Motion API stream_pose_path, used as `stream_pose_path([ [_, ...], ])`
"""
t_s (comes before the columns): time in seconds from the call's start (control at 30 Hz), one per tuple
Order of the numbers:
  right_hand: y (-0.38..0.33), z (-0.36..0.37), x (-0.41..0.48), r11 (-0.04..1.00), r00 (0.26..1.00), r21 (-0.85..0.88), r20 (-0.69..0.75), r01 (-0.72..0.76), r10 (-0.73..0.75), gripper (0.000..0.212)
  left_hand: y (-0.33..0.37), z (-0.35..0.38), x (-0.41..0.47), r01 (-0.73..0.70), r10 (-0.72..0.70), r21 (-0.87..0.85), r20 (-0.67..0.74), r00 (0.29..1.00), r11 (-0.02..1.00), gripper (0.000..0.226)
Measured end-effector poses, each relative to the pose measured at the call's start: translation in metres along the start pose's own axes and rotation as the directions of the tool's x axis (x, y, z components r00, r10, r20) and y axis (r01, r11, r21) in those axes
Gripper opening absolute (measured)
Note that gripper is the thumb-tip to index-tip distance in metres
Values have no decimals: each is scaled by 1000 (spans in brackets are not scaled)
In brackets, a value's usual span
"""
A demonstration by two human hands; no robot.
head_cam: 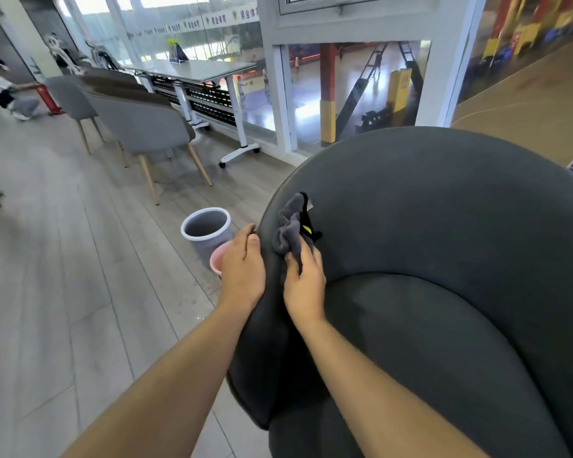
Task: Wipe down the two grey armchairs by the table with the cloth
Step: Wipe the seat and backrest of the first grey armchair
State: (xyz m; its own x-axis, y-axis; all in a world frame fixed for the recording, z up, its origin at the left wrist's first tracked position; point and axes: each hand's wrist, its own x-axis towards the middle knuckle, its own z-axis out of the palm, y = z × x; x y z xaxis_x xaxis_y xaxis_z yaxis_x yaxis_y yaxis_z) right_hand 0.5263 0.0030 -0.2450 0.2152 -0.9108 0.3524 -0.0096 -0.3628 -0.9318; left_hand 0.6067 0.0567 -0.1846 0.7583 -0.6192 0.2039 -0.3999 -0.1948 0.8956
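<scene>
right hand [303,285] pinches the bunched cloth [290,233] against the arm rim of the dark armchair [444,226]. left hand [244,269], at its 9 o'clock, clasps the same rim, thumb on top. grey bin [205,226] at 11 o'clock; light grey armchair [139,123] and table [196,69] beyond.

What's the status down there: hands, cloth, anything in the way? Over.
Left hand grips the rim of the dark grey armchair. Right hand holds the grey cloth against its inner back. Grey bin on the floor beside it, clear of the wiping.
</scene>
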Motion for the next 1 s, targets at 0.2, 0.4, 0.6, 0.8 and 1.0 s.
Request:
stream_pose_path([
  [0.2, 28, -49, -72, 979, 936, -200, 349, 42, 31, 43, -9, -9, -16, -203, 160, 272, 171, 972, 941, 47],
  [0.4, 44, -144, -94, 837, 946, -546, 280, 18, 162, 40, -32, -38, -54, -553, 278, 627, 487, 828, 549, 54],
  [0.6, 39, -205, -146, 605, 905, -765, 391, 221, 165, 42, -22, -65, -80, -788, 166, 594, 771, 615, 161, 63],
  [0.8, 72, -206, -226, 457, 936, -869, 300, 189, 185, 55, -37, -91, -80, -870, 182, 492, 856, 483, -4, 66],
  [1.0, 84, -201, -235, 428, 968, -884, 242, 190, 71, 44, -42, -104, -57, -962, 245, 246, 946, 212, -116, 69],
])
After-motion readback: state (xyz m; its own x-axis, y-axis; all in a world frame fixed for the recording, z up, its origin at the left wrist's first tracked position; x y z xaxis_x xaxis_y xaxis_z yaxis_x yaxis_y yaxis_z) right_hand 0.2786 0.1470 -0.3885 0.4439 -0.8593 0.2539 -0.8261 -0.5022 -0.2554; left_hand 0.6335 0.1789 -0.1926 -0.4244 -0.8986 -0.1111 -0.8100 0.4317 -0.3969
